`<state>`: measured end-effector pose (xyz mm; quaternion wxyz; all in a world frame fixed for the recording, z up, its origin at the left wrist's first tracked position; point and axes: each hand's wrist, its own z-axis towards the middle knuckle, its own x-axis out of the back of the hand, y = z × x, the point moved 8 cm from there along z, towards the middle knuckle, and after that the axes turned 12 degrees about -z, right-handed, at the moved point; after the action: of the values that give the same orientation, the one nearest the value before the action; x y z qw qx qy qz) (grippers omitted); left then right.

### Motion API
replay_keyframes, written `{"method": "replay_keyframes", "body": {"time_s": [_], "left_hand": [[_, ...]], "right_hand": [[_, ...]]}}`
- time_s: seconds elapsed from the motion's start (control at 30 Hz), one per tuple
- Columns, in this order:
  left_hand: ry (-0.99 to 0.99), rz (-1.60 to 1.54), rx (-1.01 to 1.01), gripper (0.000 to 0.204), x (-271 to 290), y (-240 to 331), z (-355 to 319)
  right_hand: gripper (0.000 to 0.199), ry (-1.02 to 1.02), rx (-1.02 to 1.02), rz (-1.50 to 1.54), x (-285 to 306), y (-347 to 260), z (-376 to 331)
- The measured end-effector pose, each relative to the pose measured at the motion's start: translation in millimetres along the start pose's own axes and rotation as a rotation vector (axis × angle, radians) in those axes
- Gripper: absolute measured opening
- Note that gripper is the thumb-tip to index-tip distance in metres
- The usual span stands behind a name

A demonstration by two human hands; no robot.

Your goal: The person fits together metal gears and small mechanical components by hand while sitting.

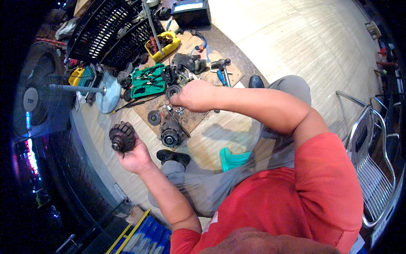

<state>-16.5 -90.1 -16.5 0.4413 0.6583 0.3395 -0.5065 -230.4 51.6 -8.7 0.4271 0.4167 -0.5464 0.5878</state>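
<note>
My left hand (pixel 137 157) is closed round a dark alternator rotor (pixel 122 136), claw-shaped and toothed, raised above the floor with its shaft end toward the left. Over the wooden board (pixel 196 122), my right hand (pixel 195 95) has its fingers drawn together. Against its fingertips is a dark round ring-like part (pixel 173 90); whether the fingers grip it or something smaller is hidden. Below that hand, a round alternator housing (pixel 171 135) sits on the board's near corner. A small grooved pulley (pixel 154 117) lies to its left.
Beyond the hands are a green tool case (pixel 148 81), dark gloves (pixel 189 62), a hammer (pixel 221 64), a yellow container (pixel 163 45), a black basket (pixel 101 31) and a battery (pixel 191 12). A fan (pixel 31 100) stands left, a metal chair (pixel 370 165) right, a teal stool (pixel 232 159) between my legs.
</note>
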Motion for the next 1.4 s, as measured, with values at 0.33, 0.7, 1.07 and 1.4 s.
{"method": "replay_keyframes", "body": {"time_s": [0.33,0.7,1.07,1.4], "left_hand": [[0.089,-0.031,-0.138,0.044,-3,31,1],[0.007,-0.091,0.025,0.043,-7,-3,-5],[0.145,0.085,0.228,0.05,16,-72,-28],[0.063,0.125,0.418,0.048,22,-74,-27]], "right_hand": [[0.013,-0.014,-0.02,-0.088,16,38,-13],[0.025,-0.083,-0.14,-0.246,14,67,-6],[0.046,-0.076,0.024,0.426,-12,-27,14],[0.019,0.03,0.035,0.35,0,-9,20]]}}
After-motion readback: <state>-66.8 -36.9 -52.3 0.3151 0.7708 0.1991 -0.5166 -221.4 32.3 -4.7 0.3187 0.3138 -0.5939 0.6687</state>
